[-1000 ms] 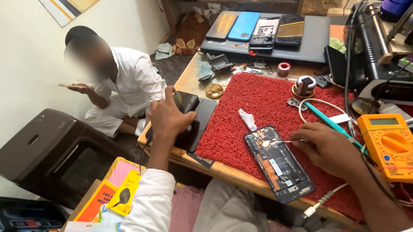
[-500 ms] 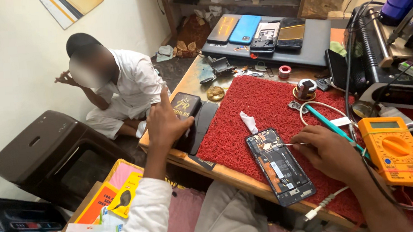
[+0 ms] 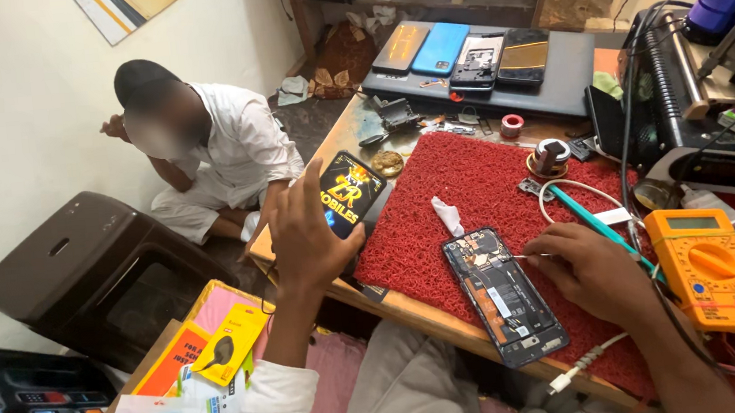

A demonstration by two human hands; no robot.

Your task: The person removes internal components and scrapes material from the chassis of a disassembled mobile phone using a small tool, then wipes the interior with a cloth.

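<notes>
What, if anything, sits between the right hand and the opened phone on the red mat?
Nothing visible does. The right hand rests on the red mat beside the opened phone, a thin metal tool in its fingers reaching the phone's edge. The white tissue scrap lies above the phone, out of the way.

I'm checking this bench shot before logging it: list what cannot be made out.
Head view only:
- Lit phone: lower part hidden behind the left hand.
- Thin tool at the right hand: too small to identify.
- Open phone: inner parts too small to tell.
- Yellow meter: its leads run off the right edge.
</notes>
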